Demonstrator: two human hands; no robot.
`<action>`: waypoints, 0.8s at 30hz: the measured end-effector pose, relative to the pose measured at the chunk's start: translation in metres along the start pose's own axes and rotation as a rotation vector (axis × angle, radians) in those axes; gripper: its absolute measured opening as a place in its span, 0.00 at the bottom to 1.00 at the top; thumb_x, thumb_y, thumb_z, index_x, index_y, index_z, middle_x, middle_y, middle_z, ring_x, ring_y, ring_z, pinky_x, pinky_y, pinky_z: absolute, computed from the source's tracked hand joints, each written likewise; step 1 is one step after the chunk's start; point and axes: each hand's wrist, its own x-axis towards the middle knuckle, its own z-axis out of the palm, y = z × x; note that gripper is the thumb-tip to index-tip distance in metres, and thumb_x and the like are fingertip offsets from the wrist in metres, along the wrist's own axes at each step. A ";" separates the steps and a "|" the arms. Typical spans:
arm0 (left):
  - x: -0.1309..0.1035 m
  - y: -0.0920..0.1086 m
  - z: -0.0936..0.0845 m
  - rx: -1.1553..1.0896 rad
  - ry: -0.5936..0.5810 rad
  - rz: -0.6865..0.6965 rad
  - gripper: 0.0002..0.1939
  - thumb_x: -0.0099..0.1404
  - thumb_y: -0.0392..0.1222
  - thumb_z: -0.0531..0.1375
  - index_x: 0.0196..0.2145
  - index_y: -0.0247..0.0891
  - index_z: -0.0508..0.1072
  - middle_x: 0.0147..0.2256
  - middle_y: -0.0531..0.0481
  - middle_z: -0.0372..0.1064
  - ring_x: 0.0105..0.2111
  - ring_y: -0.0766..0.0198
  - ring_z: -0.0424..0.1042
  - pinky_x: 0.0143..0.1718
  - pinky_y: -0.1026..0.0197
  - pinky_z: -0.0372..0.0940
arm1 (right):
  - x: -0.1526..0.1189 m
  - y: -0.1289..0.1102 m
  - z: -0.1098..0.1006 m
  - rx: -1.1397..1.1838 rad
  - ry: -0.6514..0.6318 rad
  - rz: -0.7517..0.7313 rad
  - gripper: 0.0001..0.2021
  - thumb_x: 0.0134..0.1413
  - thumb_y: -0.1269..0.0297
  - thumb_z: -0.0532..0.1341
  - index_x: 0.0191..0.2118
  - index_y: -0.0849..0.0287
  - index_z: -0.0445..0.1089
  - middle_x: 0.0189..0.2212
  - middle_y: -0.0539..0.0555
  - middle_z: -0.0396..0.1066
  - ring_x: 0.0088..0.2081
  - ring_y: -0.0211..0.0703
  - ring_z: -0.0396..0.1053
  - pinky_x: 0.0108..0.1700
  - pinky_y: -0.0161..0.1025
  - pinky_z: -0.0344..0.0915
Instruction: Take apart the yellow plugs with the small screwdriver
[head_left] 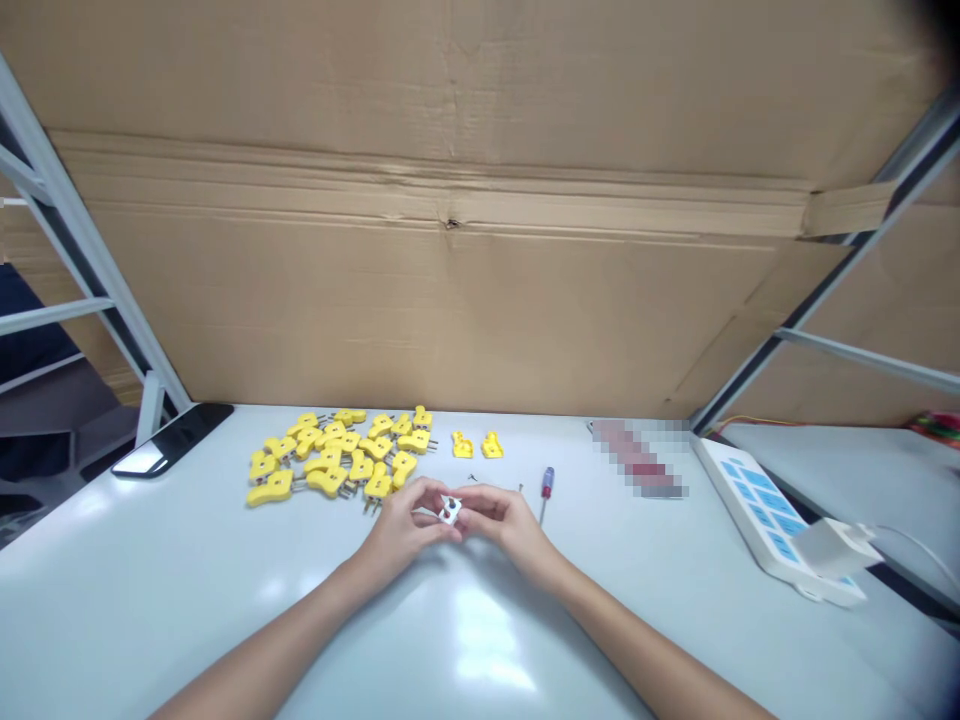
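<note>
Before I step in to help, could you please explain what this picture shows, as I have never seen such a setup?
There is no machine here: a person works with two bare hands. The single picture comes from a camera worn on the head, looking forward and down.

The left hand and right hand meet at the middle of the pale, glossy tabletop, their fingertips around a small white piece.

Beyond the left hand lies a loose cluster of yellow plugs with metal pins. Right of it are two small yellow shell-like parts, then a screwdriver with a blue and red handle. At the far left is a flat black glossy slab; at the right, a white power strip with blue sockets. One reddish item is pixelated, so I cannot identify it.
</note>
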 end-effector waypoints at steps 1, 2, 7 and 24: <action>0.000 0.000 0.000 0.016 -0.008 0.009 0.20 0.44 0.37 0.71 0.37 0.38 0.74 0.33 0.52 0.65 0.36 0.61 0.68 0.37 0.60 0.69 | 0.000 0.000 0.001 0.046 0.019 0.023 0.20 0.41 0.54 0.71 0.40 0.59 0.72 0.30 0.54 0.78 0.29 0.42 0.73 0.38 0.42 0.67; 0.001 -0.001 -0.001 0.027 -0.018 0.009 0.20 0.45 0.37 0.71 0.37 0.37 0.74 0.33 0.52 0.65 0.36 0.61 0.68 0.36 0.60 0.69 | -0.001 0.000 0.001 0.083 0.043 0.043 0.20 0.40 0.55 0.71 0.39 0.59 0.71 0.27 0.52 0.77 0.26 0.40 0.72 0.35 0.40 0.67; 0.005 -0.002 -0.002 -0.039 -0.156 -0.082 0.20 0.48 0.49 0.71 0.33 0.34 0.73 0.26 0.52 0.68 0.28 0.64 0.68 0.32 0.63 0.64 | -0.005 -0.002 0.004 0.152 0.043 0.106 0.20 0.39 0.54 0.72 0.34 0.60 0.68 0.19 0.48 0.72 0.21 0.35 0.67 0.28 0.35 0.64; -0.001 0.003 -0.004 -0.236 -0.290 -0.182 0.30 0.51 0.67 0.63 0.32 0.32 0.75 0.30 0.49 0.67 0.30 0.63 0.66 0.32 0.63 0.64 | -0.019 -0.002 0.008 -0.345 0.028 -0.245 0.12 0.54 0.57 0.62 0.38 0.61 0.73 0.27 0.55 0.74 0.29 0.40 0.71 0.33 0.38 0.68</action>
